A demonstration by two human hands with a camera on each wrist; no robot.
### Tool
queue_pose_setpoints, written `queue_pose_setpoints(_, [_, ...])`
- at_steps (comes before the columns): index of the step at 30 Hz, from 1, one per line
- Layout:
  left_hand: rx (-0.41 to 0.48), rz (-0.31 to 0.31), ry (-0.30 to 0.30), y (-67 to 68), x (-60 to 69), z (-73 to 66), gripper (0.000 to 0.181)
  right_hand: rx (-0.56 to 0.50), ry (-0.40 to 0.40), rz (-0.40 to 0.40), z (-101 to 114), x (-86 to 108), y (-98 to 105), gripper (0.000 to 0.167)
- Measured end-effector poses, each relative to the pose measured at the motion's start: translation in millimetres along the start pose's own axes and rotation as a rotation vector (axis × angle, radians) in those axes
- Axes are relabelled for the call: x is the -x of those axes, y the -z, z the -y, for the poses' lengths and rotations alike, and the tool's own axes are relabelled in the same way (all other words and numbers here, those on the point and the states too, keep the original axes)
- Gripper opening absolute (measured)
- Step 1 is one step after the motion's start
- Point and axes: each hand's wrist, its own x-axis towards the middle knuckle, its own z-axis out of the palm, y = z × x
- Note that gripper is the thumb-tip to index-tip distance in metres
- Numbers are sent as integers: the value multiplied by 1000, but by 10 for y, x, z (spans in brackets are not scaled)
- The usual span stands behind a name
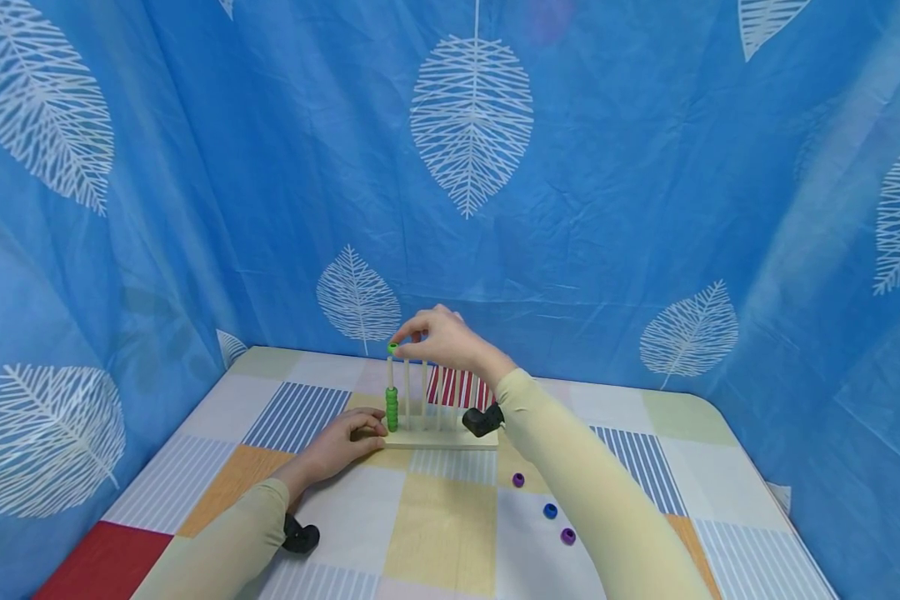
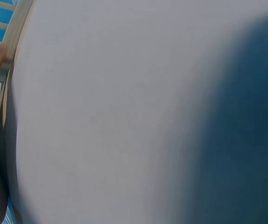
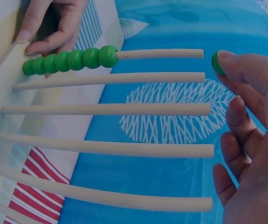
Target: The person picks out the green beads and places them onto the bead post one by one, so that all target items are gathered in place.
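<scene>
A wooden peg abacus [image 1: 442,442] with several upright pegs stands on the table. Its leftmost peg [image 3: 164,53] carries several stacked green beads [image 1: 392,409] on the lower part; the other pegs are bare. Between thumb and index finger, my right hand [image 1: 450,340] pinches another green bead [image 3: 216,64]. In the right wrist view that bead is just off the tip of the leftmost peg, with a small gap. At the left end of the base, my left hand [image 1: 342,442] holds the edge between thumb and fingers; the left wrist view catches only part of this.
Two purple beads, one nearer the base [image 1: 518,480] and one nearer me [image 1: 567,536], lie right of centre with a blue bead [image 1: 551,510] between them. A patchwork cloth [image 1: 442,533] covers the table. Blue leaf-print curtains [image 1: 570,208] hang behind and at both sides.
</scene>
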Motion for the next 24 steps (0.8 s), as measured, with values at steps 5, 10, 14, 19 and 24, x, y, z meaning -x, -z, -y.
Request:
queue_pose_setpoints(5, [-6,-3,-2,-3,0,7,4,-3,10,14,-2,-9,-18,18])
queue_pose_setpoints(10, [-5,0,3,-1,1,-2,4,-6,3,25,-7,-13,-38,18])
queue_pose_setpoints(14, [-8,1,3,-1,0,-8,4,-6,-1,28,-4,-16,-52,18])
queue_pose_setpoints(19, [-6,2,1,0,1,-10,5,-2,3,35,-10,-23,-66,18])
queue_pose_setpoints(24, [-3,4,-2,0,3,-14,5,2,-2,36,-15,-30,-84,18])
